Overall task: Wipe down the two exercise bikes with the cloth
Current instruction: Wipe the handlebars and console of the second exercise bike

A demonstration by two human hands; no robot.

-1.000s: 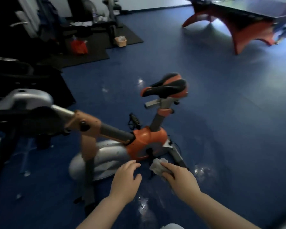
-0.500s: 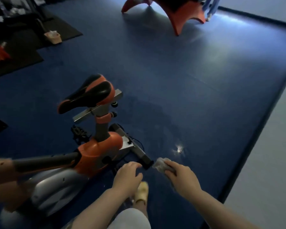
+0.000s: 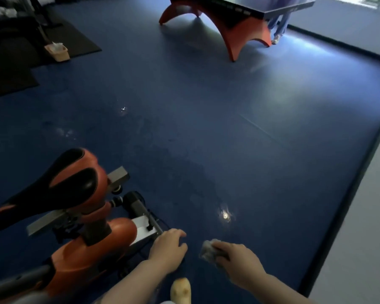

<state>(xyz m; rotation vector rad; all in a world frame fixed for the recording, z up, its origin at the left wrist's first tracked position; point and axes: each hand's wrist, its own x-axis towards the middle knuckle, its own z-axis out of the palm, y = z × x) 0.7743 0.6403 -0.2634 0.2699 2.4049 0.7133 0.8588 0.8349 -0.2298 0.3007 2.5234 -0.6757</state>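
An orange and black exercise bike (image 3: 90,257) fills the lower left, its saddle (image 3: 59,185) raised on a grey post. My right hand (image 3: 237,263) grips a small crumpled grey cloth (image 3: 207,251) in the air, to the right of the bike's rear foot bar. My left hand (image 3: 168,249) hovers with loosely curled fingers just past that grey foot bar (image 3: 144,218); it holds nothing. No second bike is in view.
A table tennis table (image 3: 235,20) with orange curved legs stands far ahead. Dark mats (image 3: 59,36) and a small beige bin (image 3: 57,52) lie at the far left. A black border (image 3: 360,163) runs along the blue floor's right edge. My yellow shoe (image 3: 181,290) shows below.
The view has swung right, so the bike slid to the lower left and its handlebar end left the frame. Both hands keep the same pose, the cloth still in the right one.
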